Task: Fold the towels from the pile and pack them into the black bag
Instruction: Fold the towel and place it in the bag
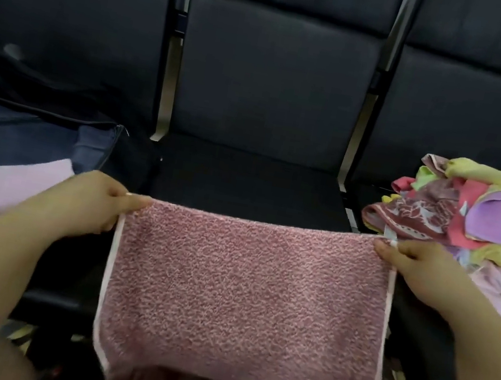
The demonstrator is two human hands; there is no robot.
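Pink towel up, fold not finished

Left hand (95, 206) and right hand (412, 268) pinch the towel (247, 293) corners; one towel in the bag (89, 148), pile (477, 223) waiting on the right seat.

We see our left hand (95, 206) and right hand (409, 268) pinching the pink towel's (247, 296) top corners, the black bag (35, 131) at nine o'clock and the towel pile (477, 223) at three.
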